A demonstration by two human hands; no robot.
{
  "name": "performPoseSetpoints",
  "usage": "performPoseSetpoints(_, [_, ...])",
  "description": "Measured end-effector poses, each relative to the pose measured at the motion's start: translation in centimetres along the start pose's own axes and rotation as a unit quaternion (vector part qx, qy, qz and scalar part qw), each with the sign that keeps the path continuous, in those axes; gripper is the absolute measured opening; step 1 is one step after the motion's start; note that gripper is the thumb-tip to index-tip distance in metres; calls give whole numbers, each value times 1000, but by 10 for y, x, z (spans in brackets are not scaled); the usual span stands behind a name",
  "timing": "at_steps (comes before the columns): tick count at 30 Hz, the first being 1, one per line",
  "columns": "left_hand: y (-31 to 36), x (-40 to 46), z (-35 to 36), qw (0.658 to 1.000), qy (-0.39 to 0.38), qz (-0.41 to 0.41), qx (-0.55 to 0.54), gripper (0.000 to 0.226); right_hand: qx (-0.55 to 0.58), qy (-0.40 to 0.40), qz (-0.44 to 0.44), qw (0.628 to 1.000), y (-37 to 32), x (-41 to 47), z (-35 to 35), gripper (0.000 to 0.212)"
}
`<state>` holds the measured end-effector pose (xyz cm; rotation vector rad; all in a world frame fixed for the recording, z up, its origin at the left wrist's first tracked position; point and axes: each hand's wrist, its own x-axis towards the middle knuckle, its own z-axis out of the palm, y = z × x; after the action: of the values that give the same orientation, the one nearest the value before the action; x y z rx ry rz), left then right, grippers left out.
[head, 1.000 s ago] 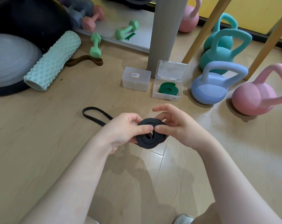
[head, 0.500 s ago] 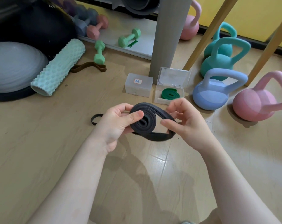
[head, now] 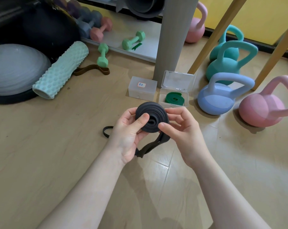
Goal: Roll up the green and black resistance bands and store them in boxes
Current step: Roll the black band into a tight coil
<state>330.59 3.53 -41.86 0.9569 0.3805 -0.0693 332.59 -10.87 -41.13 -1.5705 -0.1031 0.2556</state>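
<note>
Rolling black rubber resistance band [head: 151, 119]: coil larger than 0.5 s ago, short tail remaining at 6 o'clock. Left hand [head: 128, 129] and right hand [head: 181, 128] pinch coil. Green rolled band [head: 174, 99] boxed at 1 o'clock.

Two hands: left hand [head: 128, 134], right hand [head: 184, 129]. Three bands: black [head: 152, 119], green [head: 174, 99], brown [head: 92, 70]. Two clear boxes [head: 142, 89], at twelve o'clock. Five kettlebells [head: 217, 100], around two o'clock. One foam roller [head: 60, 70], at ten.
</note>
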Motion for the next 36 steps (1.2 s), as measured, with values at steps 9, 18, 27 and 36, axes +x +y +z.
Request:
performPoseSetpoints(9, [2, 1, -8, 984, -28, -13, 178, 28, -33, -48, -38, 998, 3, 9, -8, 27])
performPoseSetpoints(18, [3, 3, -12, 909, -71, 13, 411, 30, -343, -168, -102, 919, 18, 14, -20, 29])
performPoseSetpoints(27, [14, -1, -13, 934, -45, 90, 343, 27, -192, -121, -47, 973, 16, 16, -19, 29])
performPoseSetpoints(36, [26, -5, -16, 951, -48, 110, 286, 35, -100, -122, -53, 986, 11, 16, -15, 39])
